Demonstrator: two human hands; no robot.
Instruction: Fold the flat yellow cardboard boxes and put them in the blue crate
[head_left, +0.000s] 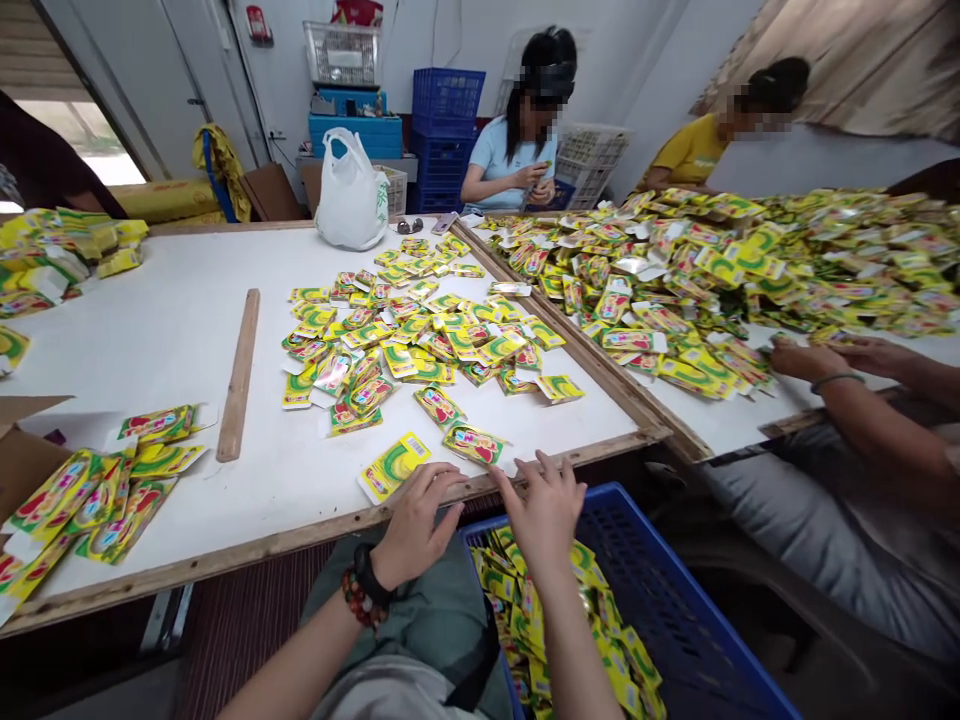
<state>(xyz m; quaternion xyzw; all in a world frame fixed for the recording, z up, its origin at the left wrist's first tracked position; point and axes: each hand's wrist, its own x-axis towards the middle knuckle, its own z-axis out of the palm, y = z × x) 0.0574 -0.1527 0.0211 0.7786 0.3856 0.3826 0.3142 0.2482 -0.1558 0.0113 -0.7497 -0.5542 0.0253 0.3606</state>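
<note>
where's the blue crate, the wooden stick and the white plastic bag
blue plastic crate [652, 570], head view, on its mesh wall
wooden stick [238, 375], head view, on its middle
white plastic bag [352, 195], head view, on its body

Pile of sachets [405, 340] sits middle of the bench [150, 350], wooden stick [238, 375] to its left, plastic crate [637, 560] below the front edge on the right, cardboard box [22, 460] far left.

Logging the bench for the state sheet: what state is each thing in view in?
Left hand: open, fingers at wooden table edge, beside yellow packet.
Right hand: open, fingertips at the table edge.
Blue plastic crate: open-topped, holding many packets.
White plastic bag: upright, bulging.
Cardboard box: flaps open.
Wooden strip: lying flat on table.
Co-worker's hands: at the edge of a packet heap.
</note>
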